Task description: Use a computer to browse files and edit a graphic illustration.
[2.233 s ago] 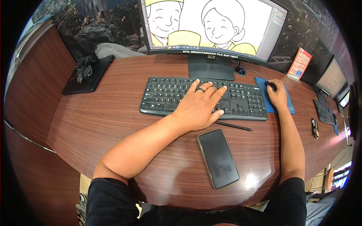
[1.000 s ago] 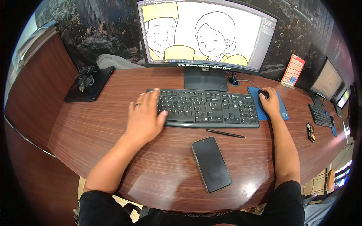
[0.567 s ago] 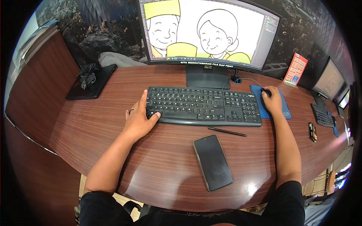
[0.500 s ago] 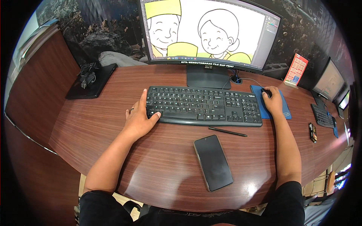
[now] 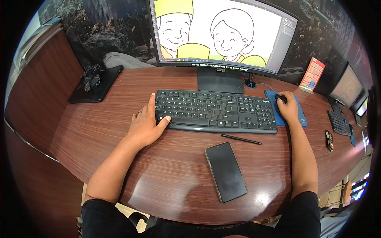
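My left hand (image 5: 145,125) rests at the left end of a black keyboard (image 5: 190,122). Its fingers are stretched out along that edge, and the thumb lies over the lower left keys. On a blue mouse pad (image 5: 297,111), my right hand (image 5: 289,107) is curled over a black computer mouse (image 5: 281,98), most of which it hides. Behind the keyboard, a curved monitor (image 5: 274,35) displays a line drawing of two smiling cartoon figures, partly coloured yellow-green.
A dark smartphone (image 5: 226,172) lies in front of the keyboard, with a black pen (image 5: 241,139) just beyond it. At the left sits a flat black device (image 5: 104,89) topped by a bundled cable (image 5: 91,77). To the right stand a red desk calendar (image 5: 312,75) and a second monitor (image 5: 346,85).
The whole view has shifted very slightly. Both hands keep their places at the keyboard and the mouse, and the drawing on the monitor looks the same.
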Tool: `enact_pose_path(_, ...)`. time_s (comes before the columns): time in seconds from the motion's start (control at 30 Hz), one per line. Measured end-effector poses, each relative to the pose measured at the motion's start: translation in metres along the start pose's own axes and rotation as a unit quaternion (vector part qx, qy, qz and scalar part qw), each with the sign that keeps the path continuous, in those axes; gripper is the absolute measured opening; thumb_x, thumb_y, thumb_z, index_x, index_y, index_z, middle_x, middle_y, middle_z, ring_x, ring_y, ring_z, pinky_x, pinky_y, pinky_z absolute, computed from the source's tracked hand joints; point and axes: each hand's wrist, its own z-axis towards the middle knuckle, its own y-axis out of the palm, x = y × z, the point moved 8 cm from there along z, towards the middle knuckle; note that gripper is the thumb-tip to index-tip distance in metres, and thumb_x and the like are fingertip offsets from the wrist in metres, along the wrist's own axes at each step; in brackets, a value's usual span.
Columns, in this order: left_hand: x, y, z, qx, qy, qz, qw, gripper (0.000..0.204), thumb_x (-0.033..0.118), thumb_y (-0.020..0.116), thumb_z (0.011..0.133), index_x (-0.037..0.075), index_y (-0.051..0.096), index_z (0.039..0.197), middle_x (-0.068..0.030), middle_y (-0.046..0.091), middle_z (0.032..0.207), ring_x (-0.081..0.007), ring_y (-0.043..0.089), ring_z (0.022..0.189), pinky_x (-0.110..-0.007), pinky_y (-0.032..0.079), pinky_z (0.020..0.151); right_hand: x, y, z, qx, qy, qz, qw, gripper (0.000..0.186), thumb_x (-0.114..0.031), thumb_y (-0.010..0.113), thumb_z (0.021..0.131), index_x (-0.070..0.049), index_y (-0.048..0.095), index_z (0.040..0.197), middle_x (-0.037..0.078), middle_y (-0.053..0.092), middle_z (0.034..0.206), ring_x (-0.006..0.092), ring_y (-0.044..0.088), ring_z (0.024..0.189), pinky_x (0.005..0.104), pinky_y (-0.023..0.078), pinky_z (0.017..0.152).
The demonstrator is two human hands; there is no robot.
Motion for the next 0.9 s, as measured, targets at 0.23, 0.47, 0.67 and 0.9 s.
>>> enact_pose_path(0.23,-0.0004,0.0007,0.0014,0.004,0.008,0.009,1.0,0.092,0.049,0.055,0.1,0.005,0.007,0.164,-0.0296,0.042,0.155,-0.0435,0.042,0.144,-0.06,0.028,0.119,0.0007,-0.0002,0.0002,-0.004,0.015,-0.006,1.0,0.026,-0.014,0.067,0.083,-0.005,0.07,0.107,0.013,0.066,0.119,0.033,0.064,0.114,0.0402,0.05,0.099)
enact_pose_path(0.47,-0.0002,0.0003,0.0011,0.007,0.008,0.015,1.0,0.091,0.049,0.056,0.099,0.005,0.008,0.165,-0.0293,0.042,0.155,-0.0434,0.043,0.144,-0.059,0.029,0.119,0.0015,-0.0002,0.0,-0.003,0.013,-0.001,1.0,0.025,-0.014,0.067,0.083,-0.005,0.07,0.107,0.012,0.067,0.118,0.0328,0.064,0.114,0.0401,0.05,0.099)
enact_pose_path(0.67,0.0002,0.0002,0.001,0.004,0.008,0.016,1.0,0.091,0.048,0.055,0.1,0.006,0.008,0.165,-0.0291,0.043,0.154,-0.0437,0.043,0.144,-0.059,0.029,0.119,0.0008,-0.001,0.0001,0.0,0.006,-0.004,1.0,0.026,-0.014,0.067,0.082,-0.004,0.07,0.106,0.013,0.067,0.118,0.033,0.064,0.113,0.0402,0.05,0.099)
enact_pose_path(0.9,-0.0001,0.001,0.0011,0.002,0.007,0.019,1.0,0.091,0.048,0.056,0.1,0.007,0.008,0.165,-0.0288,0.043,0.154,-0.0432,0.043,0.144,-0.059,0.028,0.12,-0.0019,-0.0018,-0.0004,-0.001,0.007,-0.004,1.0,0.026,-0.014,0.066,0.082,-0.004,0.07,0.106,0.013,0.067,0.117,0.0329,0.064,0.113,0.0401,0.05,0.099)
